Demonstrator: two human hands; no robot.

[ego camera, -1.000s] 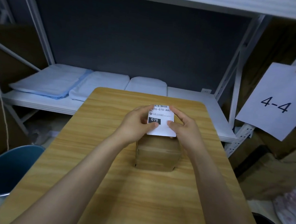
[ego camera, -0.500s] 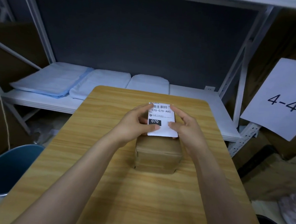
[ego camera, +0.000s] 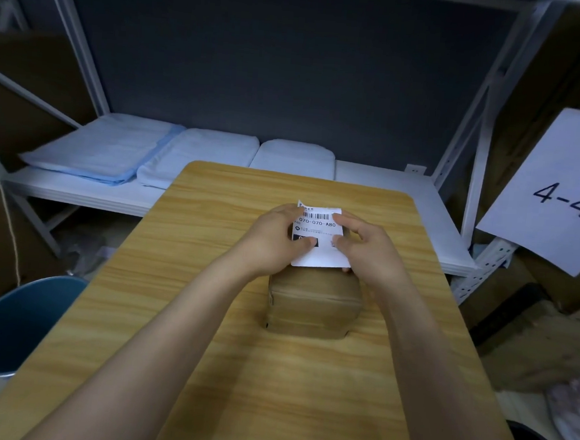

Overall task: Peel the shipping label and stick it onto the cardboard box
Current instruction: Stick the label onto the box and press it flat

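Observation:
A small brown cardboard box [ego camera: 313, 304] stands in the middle of the wooden table [ego camera: 206, 317]. Above its far top edge I hold a white shipping label [ego camera: 317, 254] printed with a barcode and "070-070-A80". My left hand [ego camera: 275, 239] pinches the label's left side, thumb on its face. My right hand [ego camera: 365, 245] grips the right side, fingers curled over the edge. The label's top left corner is lifted and curled up. Both hands hide the far part of the box top.
A white metal shelf [ego camera: 386, 192] behind the table carries folded white and blue pads [ego camera: 115, 149]. A blue bin [ego camera: 17, 324] stands at the left of the table. A paper sign reading "4-4" [ego camera: 558, 194] hangs at the right, with cardboard behind it.
The label's top left corner has come up and curled. My left fingers moved up along the label's left edge; my right fingers shifted over its right edge. The box stayed put.

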